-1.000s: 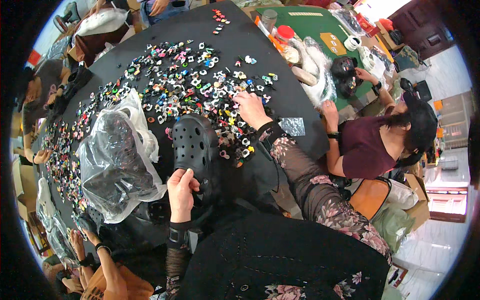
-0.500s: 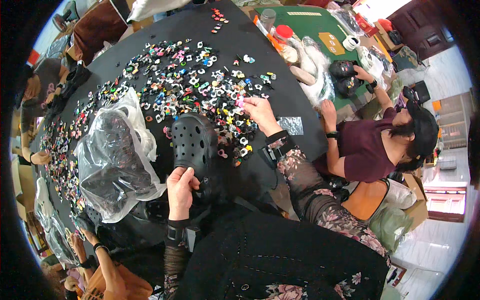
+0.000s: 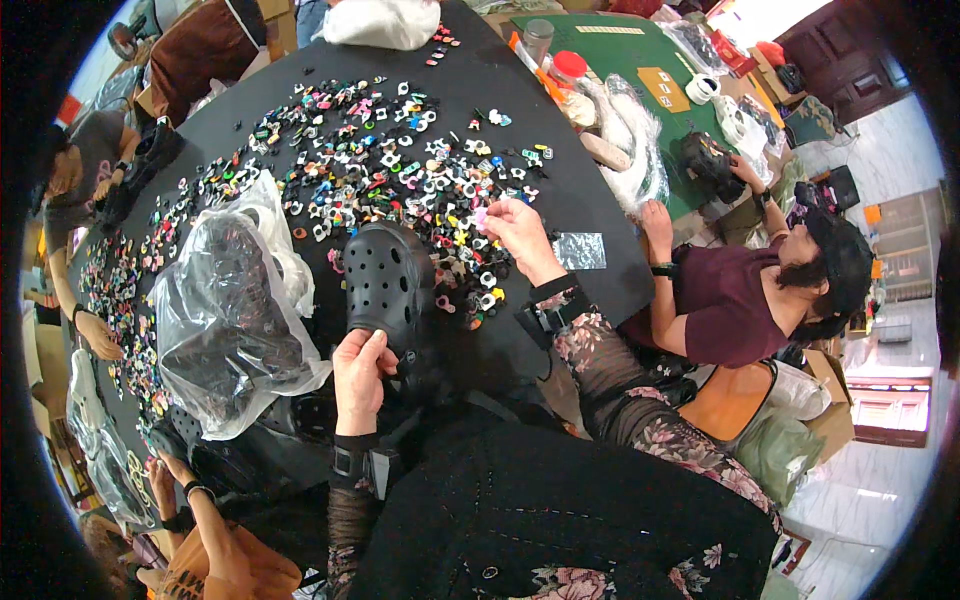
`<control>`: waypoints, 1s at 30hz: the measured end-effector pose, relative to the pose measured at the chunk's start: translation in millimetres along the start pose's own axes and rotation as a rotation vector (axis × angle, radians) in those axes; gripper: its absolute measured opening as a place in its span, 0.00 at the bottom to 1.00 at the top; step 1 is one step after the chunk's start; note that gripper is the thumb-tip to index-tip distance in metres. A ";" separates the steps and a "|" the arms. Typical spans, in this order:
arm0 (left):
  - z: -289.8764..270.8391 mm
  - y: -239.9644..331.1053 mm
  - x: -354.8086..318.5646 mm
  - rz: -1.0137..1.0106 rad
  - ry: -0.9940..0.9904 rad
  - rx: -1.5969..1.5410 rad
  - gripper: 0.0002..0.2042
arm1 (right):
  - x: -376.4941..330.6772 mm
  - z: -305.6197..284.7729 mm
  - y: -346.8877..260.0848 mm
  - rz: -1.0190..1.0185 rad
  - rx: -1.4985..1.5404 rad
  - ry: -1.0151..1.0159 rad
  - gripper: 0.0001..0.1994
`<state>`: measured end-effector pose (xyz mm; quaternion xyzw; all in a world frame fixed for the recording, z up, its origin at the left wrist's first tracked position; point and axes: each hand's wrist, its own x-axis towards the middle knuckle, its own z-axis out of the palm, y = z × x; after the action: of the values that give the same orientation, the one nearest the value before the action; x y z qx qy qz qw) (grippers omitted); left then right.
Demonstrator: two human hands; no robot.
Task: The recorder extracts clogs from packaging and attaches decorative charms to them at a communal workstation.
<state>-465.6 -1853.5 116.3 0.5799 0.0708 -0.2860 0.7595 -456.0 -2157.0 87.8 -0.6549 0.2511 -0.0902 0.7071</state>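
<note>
Big round black table (image 3: 600,215) takes up most of the view, covered in a spread of small colourful shoe charms (image 3: 400,180). A crumpled clear plastic bag (image 3: 225,310) with dark stuff inside (can't tell what) sits just left of a black clog (image 3: 392,285) lying on the table near its front edge. Left hand (image 3: 358,378) is clamped round the clog's heel end — right hand (image 3: 518,232) pinches a tiny pink charm (image 3: 481,216) between the fingertips, just above the pile, right of the clog's toe.
</note>
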 end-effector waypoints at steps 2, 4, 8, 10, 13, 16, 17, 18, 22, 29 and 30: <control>-0.7 0.8 -3.4 0.009 0.005 -0.003 0.05 | 0.0 1.4 4.5 -0.009 -0.010 -0.002 0.07; -2.1 0.3 -3.5 0.005 0.010 -0.003 0.05 | -0.9 1.8 7.1 -0.044 -0.036 -0.001 0.06; -2.5 0.0 0.6 0.007 -0.009 -0.006 0.06 | -2.1 -1.2 10.1 0.001 -0.038 0.045 0.06; -1.4 0.9 1.2 -0.010 0.005 -0.018 0.06 | -4.2 -5.3 15.1 0.005 -0.068 0.050 0.06; -2.7 1.0 0.2 -0.002 -0.005 -0.030 0.06 | -7.6 -8.3 24.5 -0.027 -0.093 0.058 0.06; -3.3 -1.1 -0.3 -0.001 0.004 -0.043 0.06 | -16.0 -8.8 27.8 -0.052 -0.042 0.073 0.06; -2.0 -1.1 0.5 -0.012 -0.003 -0.040 0.06 | -15.6 -11.5 31.7 -0.054 -0.040 0.070 0.06; -0.6 -0.6 1.3 -0.023 -0.009 -0.037 0.06 | -14.8 -14.1 35.3 -0.077 -0.070 0.059 0.06; 6.9 2.0 -0.2 -0.015 0.005 -0.005 0.06 | -22.1 8.4 28.5 -0.092 -0.059 -0.039 0.05; 31.2 -1.7 -2.7 0.026 -0.019 0.234 0.08 | -34.7 95.7 -13.8 -0.191 0.056 -0.261 0.05; 35.9 -1.4 -3.3 0.051 -0.018 0.267 0.08 | -31.6 102.9 -14.0 -0.212 -0.023 -0.262 0.04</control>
<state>-477.1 -1885.7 127.9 0.6750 0.0105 -0.2786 0.6832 -431.6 -2053.7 110.5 -0.6918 0.0872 -0.0754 0.7128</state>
